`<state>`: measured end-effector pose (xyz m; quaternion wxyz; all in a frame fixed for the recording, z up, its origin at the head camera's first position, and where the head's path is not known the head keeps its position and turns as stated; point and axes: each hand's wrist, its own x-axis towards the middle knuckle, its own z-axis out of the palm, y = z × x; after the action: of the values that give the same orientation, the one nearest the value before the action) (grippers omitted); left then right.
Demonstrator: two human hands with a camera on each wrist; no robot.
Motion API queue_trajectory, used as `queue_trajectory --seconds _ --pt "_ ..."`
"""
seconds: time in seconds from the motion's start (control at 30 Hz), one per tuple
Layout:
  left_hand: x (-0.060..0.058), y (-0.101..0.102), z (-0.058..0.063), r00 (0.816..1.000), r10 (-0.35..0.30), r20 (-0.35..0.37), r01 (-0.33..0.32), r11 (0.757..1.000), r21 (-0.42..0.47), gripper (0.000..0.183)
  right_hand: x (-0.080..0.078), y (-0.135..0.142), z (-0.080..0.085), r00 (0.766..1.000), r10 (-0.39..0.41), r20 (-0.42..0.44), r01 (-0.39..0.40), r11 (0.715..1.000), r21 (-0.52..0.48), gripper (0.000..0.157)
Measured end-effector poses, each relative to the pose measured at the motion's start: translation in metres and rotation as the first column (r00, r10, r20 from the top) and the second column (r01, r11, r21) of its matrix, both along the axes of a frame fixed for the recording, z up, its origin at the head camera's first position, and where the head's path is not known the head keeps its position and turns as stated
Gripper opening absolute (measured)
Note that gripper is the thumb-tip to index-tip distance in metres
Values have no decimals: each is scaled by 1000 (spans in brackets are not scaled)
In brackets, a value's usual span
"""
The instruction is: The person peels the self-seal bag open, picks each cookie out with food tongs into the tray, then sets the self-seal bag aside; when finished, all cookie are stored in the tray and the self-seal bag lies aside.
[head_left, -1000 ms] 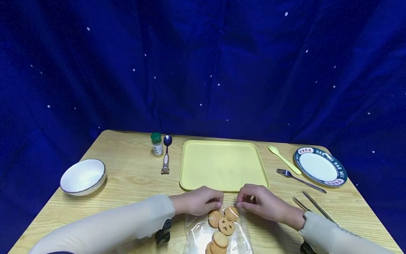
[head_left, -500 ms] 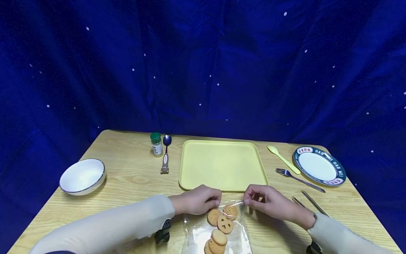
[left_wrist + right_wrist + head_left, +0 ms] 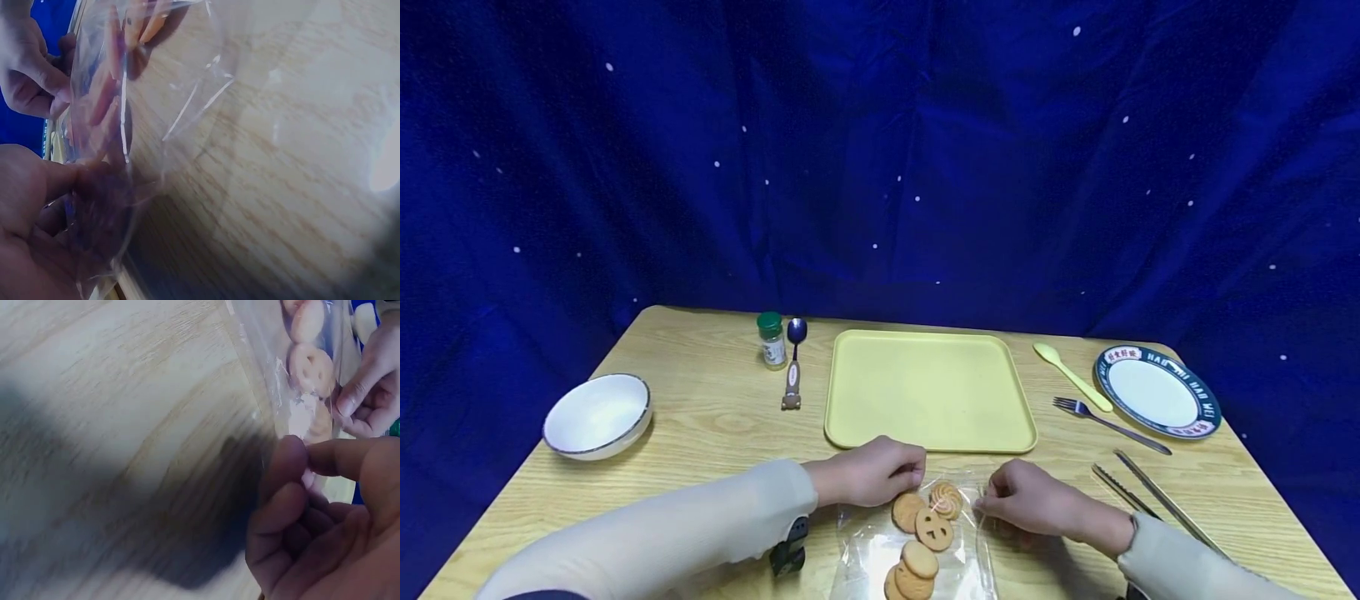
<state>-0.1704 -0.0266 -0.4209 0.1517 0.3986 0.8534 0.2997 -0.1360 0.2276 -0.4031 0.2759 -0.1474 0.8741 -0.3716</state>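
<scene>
A clear plastic bag (image 3: 955, 567) with several round cookies (image 3: 933, 530) inside lies at the table's near middle. One cookie has a face cut into it, and another (image 3: 946, 500) has a swirl. My left hand (image 3: 880, 472) pinches the bag's far edge between thumb and fingers. At the bag's far right corner, my right hand (image 3: 1037, 500) pinches the film with thumb and forefinger, its other fingers curled. In the right wrist view, the right hand's fingertips (image 3: 290, 456) meet at the bag's edge. The left wrist view shows the film (image 3: 100, 206) over the left fingers.
A yellow tray (image 3: 928, 392) lies just beyond both hands. To its left are a green-capped jar (image 3: 772, 342), a spoon (image 3: 793, 375) and a white bowl (image 3: 598, 417). Rightward lie a yellow spoon (image 3: 1071, 377), a fork (image 3: 1112, 425), a rimmed plate (image 3: 1153, 393) and metal tongs (image 3: 1165, 500).
My right hand first moved right along the bag's far edge, then came down nearer to me at the bag's right side. My left hand has stayed almost still.
</scene>
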Motion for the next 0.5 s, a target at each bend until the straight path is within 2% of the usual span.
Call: queue_trajectory --seconds 0.23,0.33,0.5 --pt "0 -1 1 1000 -1 5 1 1000 1 20 -4 15 4 989 94 112 -84 992 -93 30" --pt "0 0 1 1000 12 16 -12 1000 -5 20 -3 18 3 985 88 151 -74 992 -100 36" --pt "1 0 0 999 27 38 -27 1000 -5 18 7 13 -3 980 23 196 -13 999 -52 49"
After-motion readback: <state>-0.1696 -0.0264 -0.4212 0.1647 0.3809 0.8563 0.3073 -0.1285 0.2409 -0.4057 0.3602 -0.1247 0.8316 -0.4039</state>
